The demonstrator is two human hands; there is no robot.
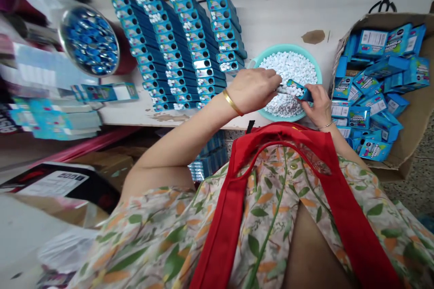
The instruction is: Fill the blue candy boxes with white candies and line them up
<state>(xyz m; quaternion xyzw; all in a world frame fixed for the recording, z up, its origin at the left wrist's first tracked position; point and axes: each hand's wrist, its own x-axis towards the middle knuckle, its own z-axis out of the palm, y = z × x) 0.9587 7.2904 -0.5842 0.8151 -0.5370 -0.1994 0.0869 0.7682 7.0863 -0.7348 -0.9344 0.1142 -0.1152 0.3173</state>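
Bright, even light with soft shadows; left edge smeared by blur, corners bent by the lens

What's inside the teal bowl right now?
The teal bowl is heaped with small white candies. Both hands and the small blue box they hold cover its near part; the bottom is hidden.
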